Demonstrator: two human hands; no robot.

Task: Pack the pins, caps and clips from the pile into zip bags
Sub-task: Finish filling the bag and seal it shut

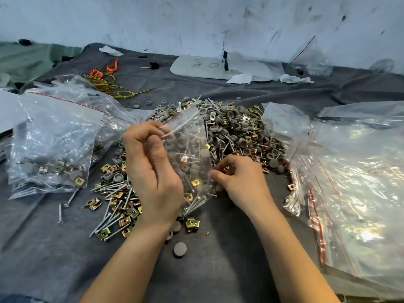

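Observation:
A clear zip bag (192, 149) stands upright in the middle, partly filled with pins, grey caps and brass clips. My left hand (150, 169) pinches the bag's top edge between thumb and fingers. My right hand (240, 178) is curled beside the bag's right lower side, its fingertips pinching something small that I cannot make out. Behind the bag lies the big pile (240, 132) of grey caps, silver pins and brass clips. More pins and clips (118, 206) are spread to the left of my left wrist.
Filled zip bags (50, 145) are heaped at the left. A stack of empty zip bags (354, 167) with red strips lies at the right. A loose grey cap (180, 248) sits near my forearms. Orange and yellow ties (105, 77) and a white board (218, 66) lie farther back on the grey cloth.

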